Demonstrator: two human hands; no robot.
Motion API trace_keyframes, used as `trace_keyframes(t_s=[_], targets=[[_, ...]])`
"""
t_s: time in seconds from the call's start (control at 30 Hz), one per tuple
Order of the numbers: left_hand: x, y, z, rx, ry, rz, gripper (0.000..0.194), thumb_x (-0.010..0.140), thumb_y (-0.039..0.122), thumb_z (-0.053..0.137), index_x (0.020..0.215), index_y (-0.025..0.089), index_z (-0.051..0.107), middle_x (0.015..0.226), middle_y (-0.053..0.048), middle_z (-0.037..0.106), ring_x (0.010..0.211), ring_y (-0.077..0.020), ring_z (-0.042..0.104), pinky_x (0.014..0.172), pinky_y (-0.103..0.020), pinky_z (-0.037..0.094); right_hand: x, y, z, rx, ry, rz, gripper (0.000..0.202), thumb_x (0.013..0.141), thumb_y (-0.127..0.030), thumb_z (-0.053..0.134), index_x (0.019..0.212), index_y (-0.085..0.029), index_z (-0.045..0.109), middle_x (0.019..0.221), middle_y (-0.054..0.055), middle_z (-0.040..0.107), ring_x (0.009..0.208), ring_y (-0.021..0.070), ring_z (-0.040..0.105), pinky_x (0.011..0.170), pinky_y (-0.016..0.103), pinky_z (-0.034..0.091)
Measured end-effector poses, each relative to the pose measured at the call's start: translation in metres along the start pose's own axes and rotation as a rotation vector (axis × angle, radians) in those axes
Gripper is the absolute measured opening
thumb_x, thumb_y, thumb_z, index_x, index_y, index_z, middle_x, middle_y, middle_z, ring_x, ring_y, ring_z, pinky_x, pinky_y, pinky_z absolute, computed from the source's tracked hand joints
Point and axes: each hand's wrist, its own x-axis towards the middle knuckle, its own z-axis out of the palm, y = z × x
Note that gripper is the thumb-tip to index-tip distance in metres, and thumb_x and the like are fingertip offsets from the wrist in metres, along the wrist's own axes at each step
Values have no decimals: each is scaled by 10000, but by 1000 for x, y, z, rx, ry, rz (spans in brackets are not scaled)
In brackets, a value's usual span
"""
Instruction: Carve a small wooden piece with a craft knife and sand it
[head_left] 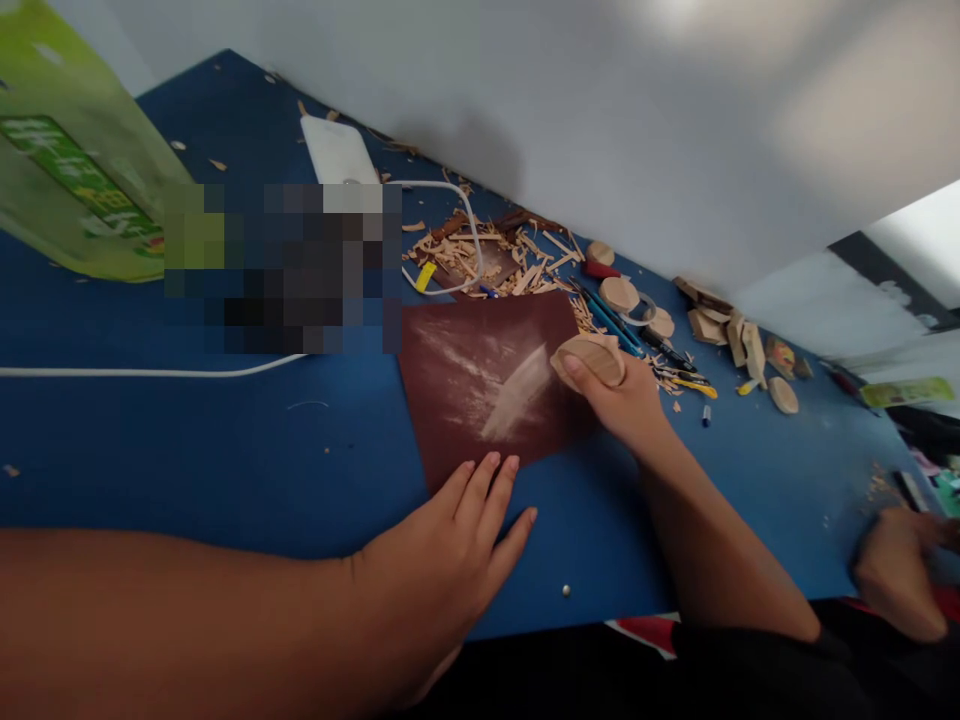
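A dark reddish-brown sheet of sandpaper (450,365) lies on the blue table, streaked with pale wood dust. My left hand (461,550) rests flat, fingertips on the sheet's near edge and thumb a little apart; it holds nothing. Above the sheet's right side, my right hand (634,400) grips a rounded wooden disc (602,360), thumb pressed on its face and the other fingers mostly hidden behind. The disc is tilted, and whether it touches the sheet I cannot tell.
Wood shavings (529,275), a white cable (476,235) and a white device (337,150) lie behind the sheet. Pens (619,325) and wooden pieces (742,345) sit right. A green bag (75,160) stands left, beside a pixelated patch. Another person's arm (896,570) is at far right.
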Motion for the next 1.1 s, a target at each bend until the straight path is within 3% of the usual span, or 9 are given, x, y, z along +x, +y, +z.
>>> trace_keyframes(t_s=[0.13,0.23,0.47,0.83,1.1], targets=[[0,-1,-7,-6,-28,-11,1114,759,709,778,1655,128,459,1709,-325,416,1556,-529,472,1255,-603,380,-11,-7,6,781,-88,223,371,884,-532,844,1080,-231,753,846,13,723,619,154,596,463,253,426],[0,-1,-8,-26,-9,-20,1124,751,724,784,1649,127,471,1706,-314,433,1556,-519,477,1259,-597,377,-18,-15,11,1025,-148,304,375,831,-477,896,1031,-199,744,780,0,680,539,117,529,404,230,390],[1,-2,-7,-30,-31,-16,1052,810,695,744,1657,140,460,1709,-320,417,1569,-517,459,1270,-596,367,-14,-13,12,1110,-152,345,382,816,-476,905,998,-189,731,677,-19,646,484,95,509,406,206,412],[-1,0,0,-65,6,-36,1031,806,644,758,1658,147,456,1720,-313,402,1577,-520,441,1278,-598,330,-13,-20,10,999,-203,372,449,795,-601,850,976,-245,647,670,-39,590,484,111,438,397,240,324],[0,-1,-2,-57,-4,-26,1036,806,658,757,1657,143,465,1713,-302,428,1562,-512,471,1268,-600,358,-13,-18,12,958,-185,376,455,797,-629,824,971,-251,640,666,-37,579,487,120,430,411,261,342]])
